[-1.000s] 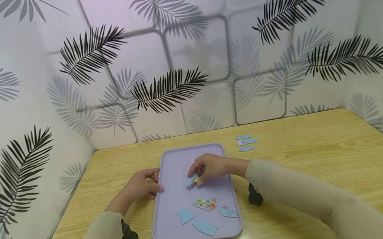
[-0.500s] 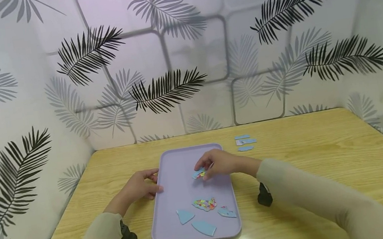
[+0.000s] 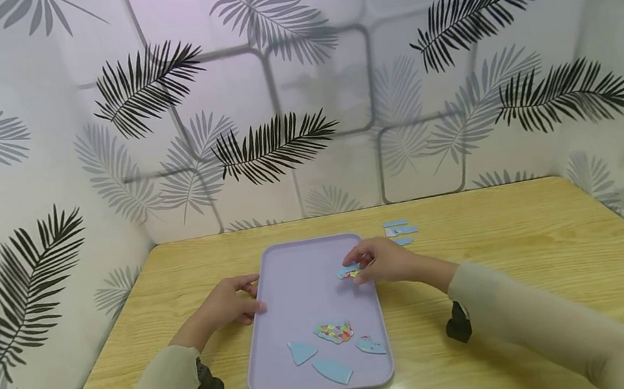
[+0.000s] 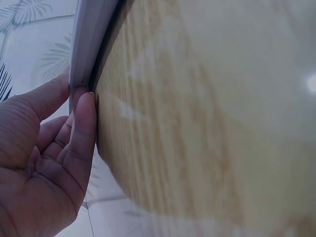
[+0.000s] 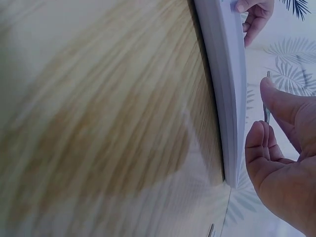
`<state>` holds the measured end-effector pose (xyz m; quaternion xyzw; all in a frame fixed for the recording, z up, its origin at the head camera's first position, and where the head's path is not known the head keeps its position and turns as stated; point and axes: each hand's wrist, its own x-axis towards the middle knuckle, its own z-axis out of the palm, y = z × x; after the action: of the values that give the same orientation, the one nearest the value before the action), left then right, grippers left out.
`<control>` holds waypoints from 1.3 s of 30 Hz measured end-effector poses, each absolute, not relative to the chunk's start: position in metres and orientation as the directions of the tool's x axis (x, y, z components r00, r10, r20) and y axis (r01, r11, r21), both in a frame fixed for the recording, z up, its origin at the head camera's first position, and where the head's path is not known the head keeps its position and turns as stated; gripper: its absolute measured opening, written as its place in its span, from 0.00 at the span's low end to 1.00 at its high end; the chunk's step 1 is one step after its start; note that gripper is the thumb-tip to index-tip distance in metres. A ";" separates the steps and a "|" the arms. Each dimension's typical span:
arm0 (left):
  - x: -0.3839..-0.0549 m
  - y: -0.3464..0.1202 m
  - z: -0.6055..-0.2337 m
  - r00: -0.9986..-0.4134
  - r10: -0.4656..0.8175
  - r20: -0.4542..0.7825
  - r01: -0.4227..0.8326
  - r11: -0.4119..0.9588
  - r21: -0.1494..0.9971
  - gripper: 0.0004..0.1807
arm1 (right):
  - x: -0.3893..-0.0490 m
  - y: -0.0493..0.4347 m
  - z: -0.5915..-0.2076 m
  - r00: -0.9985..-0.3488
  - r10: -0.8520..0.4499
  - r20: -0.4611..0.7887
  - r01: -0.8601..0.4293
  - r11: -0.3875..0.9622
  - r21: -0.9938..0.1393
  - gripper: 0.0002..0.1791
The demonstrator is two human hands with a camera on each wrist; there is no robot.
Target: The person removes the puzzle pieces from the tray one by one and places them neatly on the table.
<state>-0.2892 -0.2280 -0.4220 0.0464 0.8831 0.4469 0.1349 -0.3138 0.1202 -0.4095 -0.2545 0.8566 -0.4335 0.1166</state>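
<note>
Right hand (image 3: 386,260) pinches a patterned blue piece (image 3: 348,272) above the tray's far right part

A pale wall (image 3: 337,158) printed with black and grey palm leaves stands behind and at both sides of a wood-grained table (image 3: 508,247). On the table, left of the middle, lies a lilac tray (image 3: 290,276) with a raised rim, its long sides running from near to far.

Two beige sleeves (image 3: 558,313) come in from the near left and near right, with a black device (image 3: 459,325) at each wrist. The left hand is clamped on the tray's left rim, thumb on top and fingers bent against the outer side and underneath. The right hand's thumb and fingers are closed on the patterned blue piece, and the right wrist view shows it thin and edge-on between them, clear of the tray floor.

In the tray's near half lie four flat pieces: a multicoloured piece (image 3: 335,333) farthest, a plain blue piece (image 3: 333,371) nearest, a triangular blue piece (image 3: 302,351) to the left and a blue piece with small markings (image 3: 371,345) by the right rim. Beyond the right hand, on the table just right of the tray's far end, lie three narrow blue strips (image 3: 405,230), the nearest partly hidden by the hand.
</note>
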 end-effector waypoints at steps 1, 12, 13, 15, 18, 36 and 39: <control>-0.289 -0.228 -0.422 -0.960 0.201 -0.196 -0.040 0.594 0.804 0.40 | -0.313 0.123 -0.410 -0.853 -0.521 0.018 -0.322 0.499 -0.804 0.17; -0.290 -0.229 -0.421 -0.957 0.216 -0.193 -0.030 0.589 0.807 0.40 | -0.310 0.156 -0.418 -0.927 -0.373 0.038 -0.257 0.559 -0.789 0.17; -0.290 -0.229 -0.421 -0.957 0.214 -0.194 -0.031 0.592 0.806 0.40 | -0.310 0.159 -0.419 -0.929 -0.367 0.041 -0.256 0.561 -0.787 0.17; -0.290 -0.228 -0.421 -0.958 0.209 -0.198 -0.036 0.595 0.803 0.40 | -0.309 0.165 -0.420 -0.930 -0.364 0.056 -0.266 0.561 -0.784 0.17; -0.291 -0.227 -0.421 -0.957 0.203 -0.208 -0.044 0.606 0.795 0.40 | -0.308 0.172 -0.422 -0.932 -0.356 0.071 -0.273 0.559 -0.783 0.17; -0.292 -0.228 -0.426 -0.961 0.183 -0.205 -0.051 0.614 0.787 0.39 | -0.310 0.205 -0.424 -0.964 -0.262 0.044 -0.205 0.625 -0.753 0.17; -0.292 -0.228 -0.426 -0.962 0.185 -0.202 -0.047 0.617 0.786 0.39 | -0.313 0.210 -0.424 -0.966 -0.256 0.034 -0.190 0.617 -0.763 0.18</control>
<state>-0.2919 -0.2277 -0.4259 0.0389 0.8893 0.4360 0.1328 -0.3128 0.2097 -0.4238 -0.1241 0.8984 -0.4194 0.0390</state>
